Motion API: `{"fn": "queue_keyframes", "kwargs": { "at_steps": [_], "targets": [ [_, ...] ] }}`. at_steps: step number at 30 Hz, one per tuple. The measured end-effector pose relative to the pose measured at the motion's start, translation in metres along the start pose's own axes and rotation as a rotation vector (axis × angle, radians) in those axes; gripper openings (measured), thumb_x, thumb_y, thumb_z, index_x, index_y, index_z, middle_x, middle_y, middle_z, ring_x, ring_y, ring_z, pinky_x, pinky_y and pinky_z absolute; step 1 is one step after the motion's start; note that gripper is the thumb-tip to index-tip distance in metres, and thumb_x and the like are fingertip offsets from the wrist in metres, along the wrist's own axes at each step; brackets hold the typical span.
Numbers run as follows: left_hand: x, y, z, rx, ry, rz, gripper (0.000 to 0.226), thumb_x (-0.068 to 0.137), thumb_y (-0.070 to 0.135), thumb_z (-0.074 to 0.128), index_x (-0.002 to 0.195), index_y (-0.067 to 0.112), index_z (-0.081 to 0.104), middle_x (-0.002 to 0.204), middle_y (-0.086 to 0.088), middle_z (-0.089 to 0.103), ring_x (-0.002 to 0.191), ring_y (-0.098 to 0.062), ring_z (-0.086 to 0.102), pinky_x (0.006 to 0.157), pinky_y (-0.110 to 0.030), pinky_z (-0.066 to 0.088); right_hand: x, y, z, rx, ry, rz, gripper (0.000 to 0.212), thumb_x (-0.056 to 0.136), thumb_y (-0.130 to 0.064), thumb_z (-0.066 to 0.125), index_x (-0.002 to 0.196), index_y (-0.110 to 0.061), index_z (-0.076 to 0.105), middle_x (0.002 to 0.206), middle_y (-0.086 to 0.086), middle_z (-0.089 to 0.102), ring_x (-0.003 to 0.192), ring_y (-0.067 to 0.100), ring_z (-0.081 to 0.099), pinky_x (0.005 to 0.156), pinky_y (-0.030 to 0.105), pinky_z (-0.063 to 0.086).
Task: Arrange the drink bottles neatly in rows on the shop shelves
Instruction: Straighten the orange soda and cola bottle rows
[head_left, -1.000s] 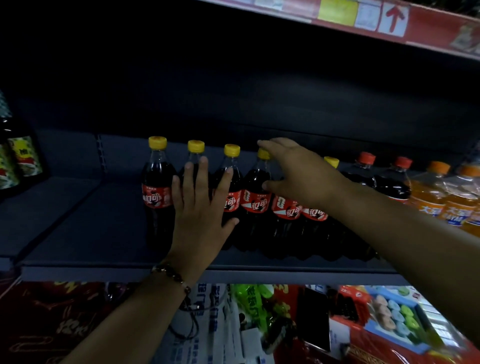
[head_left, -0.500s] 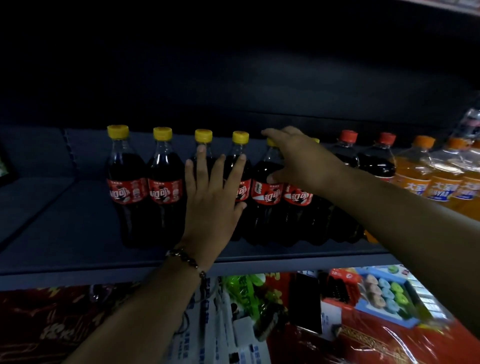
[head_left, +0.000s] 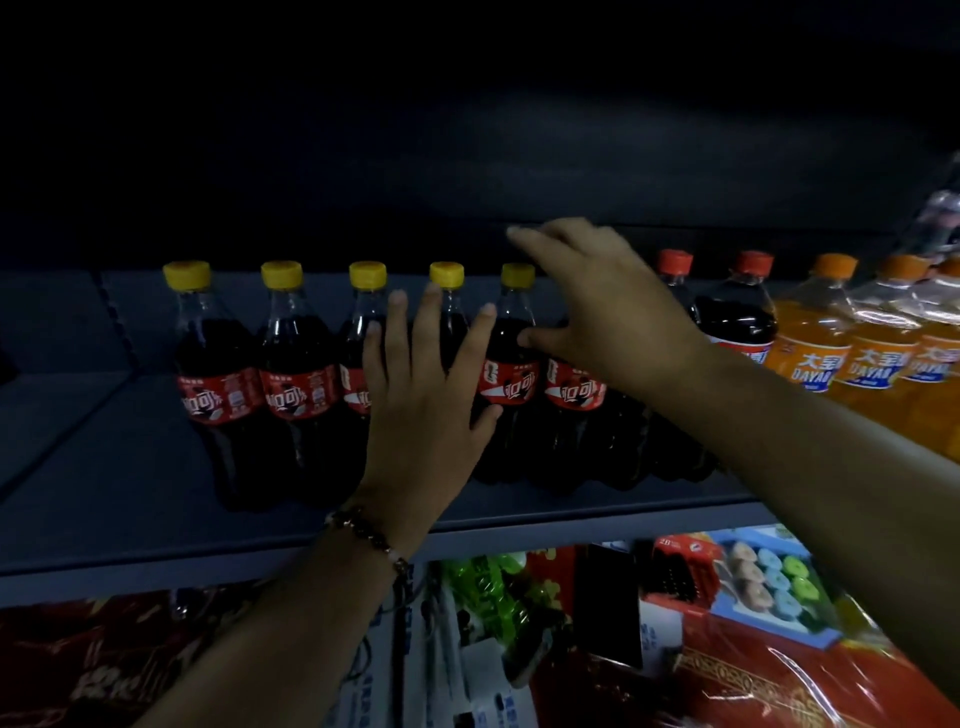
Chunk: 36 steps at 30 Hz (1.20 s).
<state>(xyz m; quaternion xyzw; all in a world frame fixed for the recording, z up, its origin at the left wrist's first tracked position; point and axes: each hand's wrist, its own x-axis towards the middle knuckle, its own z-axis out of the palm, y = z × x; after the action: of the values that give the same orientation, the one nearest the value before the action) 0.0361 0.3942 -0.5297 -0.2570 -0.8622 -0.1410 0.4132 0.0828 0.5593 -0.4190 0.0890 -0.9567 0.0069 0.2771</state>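
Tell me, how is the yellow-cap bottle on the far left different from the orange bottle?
The yellow-cap bottle holds dark cola; the orange bottle holds orange drink. Its cap is yellow, the other's orange. Its label is red, the other's blue and white. Both stand upright on the shelf.

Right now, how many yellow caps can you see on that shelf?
5, in one row: far-left cap, second cap, third cap, fourth cap, fifth cap. The right hand may hide another.
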Motion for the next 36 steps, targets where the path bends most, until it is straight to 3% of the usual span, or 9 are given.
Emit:
{"fn": "queue_keyframes", "kwargs": {
  "at_steps": [2, 6, 9, 15, 20, 24, 26, 32, 36],
  "targets": [
    [0.003, 0.008, 0.002, -0.005, -0.002, 0.020, 0.095, 0.076, 0.043, 0.078, 0.154, 0.024, 0.026, 0.159, -0.021, 0.018, 0.147, -0.044, 0.009, 0.117, -0.062, 0.012, -0.008, 0.012, -0.006, 0.008, 0.045, 0.079, 0.099, 0.073, -0.034, 0.083, 0.154, -0.021, 0.026, 0.146, 0.005, 0.038, 0.129, 0.024, 0.037, 0.106, 0.037, 0.037],
    [0.000, 0.026, 0.010, -0.028, -0.065, 0.019, 0.099, 0.079, 0.038, 0.076, 0.156, 0.026, 0.017, 0.160, -0.020, 0.014, 0.149, -0.042, 0.001, 0.119, -0.058, 0.000, -0.019, 0.028, 0.004, 0.033, -0.169, 0.158, 0.110, 0.072, -0.025, 0.084, 0.156, -0.024, 0.012, 0.155, 0.007, 0.025, 0.137, 0.028, 0.033, 0.106, 0.037, 0.038],
    [-0.002, 0.030, 0.015, -0.021, -0.107, 0.015, 0.099, 0.079, 0.034, 0.077, 0.157, 0.025, 0.017, 0.158, -0.019, 0.020, 0.149, -0.041, -0.001, 0.119, -0.056, -0.005, -0.020, 0.034, 0.008, 0.086, -0.174, 0.137, 0.108, 0.073, -0.017, 0.084, 0.156, -0.024, 0.015, 0.157, 0.006, 0.020, 0.139, 0.026, 0.033, 0.103, 0.030, 0.038],
    [-0.003, 0.029, 0.021, 0.014, -0.121, 0.025, 0.098, 0.078, 0.034, 0.077, 0.156, 0.022, 0.019, 0.156, -0.018, 0.026, 0.148, -0.043, 0.002, 0.118, -0.060, 0.003, -0.015, 0.038, 0.014, 0.056, -0.182, 0.101, 0.108, 0.075, -0.016, 0.082, 0.156, -0.022, 0.011, 0.160, 0.005, 0.013, 0.140, 0.027, 0.034, 0.101, 0.029, 0.039],
    [-0.003, 0.034, 0.022, 0.014, -0.102, 0.018, 0.096, 0.077, 0.040, 0.076, 0.155, 0.020, 0.022, 0.157, -0.020, 0.023, 0.147, -0.045, 0.003, 0.117, -0.063, 0.008, -0.019, 0.039, 0.017, -0.003, -0.165, 0.088, 0.106, 0.079, -0.021, 0.079, 0.156, -0.026, 0.007, 0.164, 0.007, 0.004, 0.147, 0.028, 0.017, 0.112, 0.040, 0.032],
    [0.003, 0.045, 0.014, -0.007, -0.039, 0.068, 0.094, 0.076, 0.045, 0.075, 0.153, 0.020, 0.029, 0.157, -0.021, 0.024, 0.147, -0.045, 0.009, 0.118, -0.061, 0.008, -0.046, 0.048, 0.009, 0.063, 0.027, 0.148, 0.101, 0.078, -0.030, 0.080, 0.156, -0.024, 0.016, 0.162, 0.006, 0.015, 0.147, 0.023, 0.015, 0.115, 0.032, 0.020],
    [0.014, 0.052, 0.009, 0.005, -0.002, 0.111, 0.094, 0.076, 0.048, 0.074, 0.154, 0.021, 0.027, 0.156, -0.021, 0.027, 0.147, -0.044, 0.013, 0.117, -0.060, 0.009, -0.062, 0.055, 0.006, 0.101, 0.099, 0.231, 0.103, 0.077, -0.029, 0.080, 0.156, -0.023, 0.013, 0.161, 0.006, 0.016, 0.147, 0.024, 0.017, 0.114, 0.032, 0.021],
    [0.044, 0.061, 0.011, 0.159, -0.111, 0.271, 0.105, 0.070, 0.054, 0.077, 0.155, 0.020, 0.025, 0.144, -0.022, 0.043, 0.144, -0.045, 0.021, 0.117, -0.062, 0.008, -0.067, 0.076, 0.008, 0.045, 0.015, 0.279, 0.125, 0.075, -0.019, 0.082, 0.154, -0.026, -0.015, 0.159, 0.011, 0.021, 0.143, 0.028, 0.025, 0.115, 0.040, 0.029],
    [0.044, 0.060, 0.014, 0.235, -0.164, 0.346, 0.104, 0.069, 0.053, 0.079, 0.153, 0.017, 0.030, 0.135, -0.019, 0.051, 0.143, -0.043, 0.024, 0.117, -0.062, 0.010, -0.061, 0.083, 0.009, 0.067, -0.015, 0.262, 0.124, 0.078, -0.015, 0.080, 0.153, -0.026, -0.018, 0.150, 0.011, 0.034, 0.137, 0.026, 0.031, 0.110, 0.037, 0.032]
  ]
}}
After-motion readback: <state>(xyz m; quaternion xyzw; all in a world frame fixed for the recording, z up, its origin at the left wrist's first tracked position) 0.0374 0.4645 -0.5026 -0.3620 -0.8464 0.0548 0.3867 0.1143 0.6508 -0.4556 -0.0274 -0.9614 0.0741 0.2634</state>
